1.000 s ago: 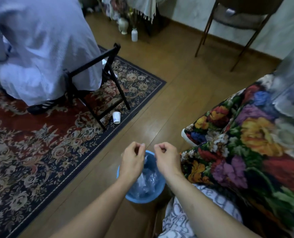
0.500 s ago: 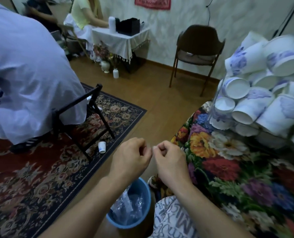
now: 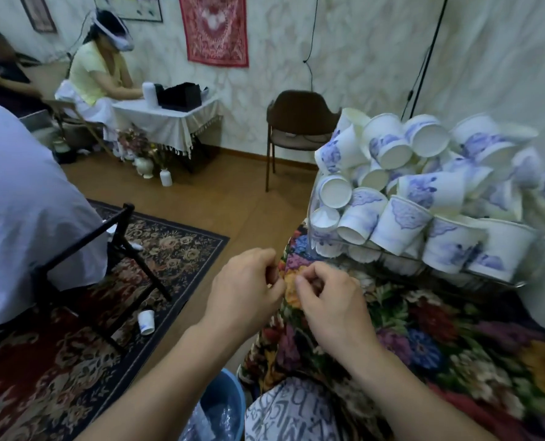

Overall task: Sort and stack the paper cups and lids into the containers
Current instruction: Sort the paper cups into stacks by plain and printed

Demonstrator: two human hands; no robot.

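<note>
moved: view lifting off blue bin (image 3: 229,389) toward paper cups (image 3: 417,186)
hands: left hand (image 3: 245,291), right hand (image 3: 331,297) curling, close together, contents unclear
progress: cups sitting jumbled, unstacked

Cups (image 3: 401,227) white with blue-purple floral print. Bench cloth (image 3: 439,351) dark, multicolour flowers. Bucket (image 3: 234,399) blue. Rug (image 3: 42,361) red and navy, ornate floral.
</note>
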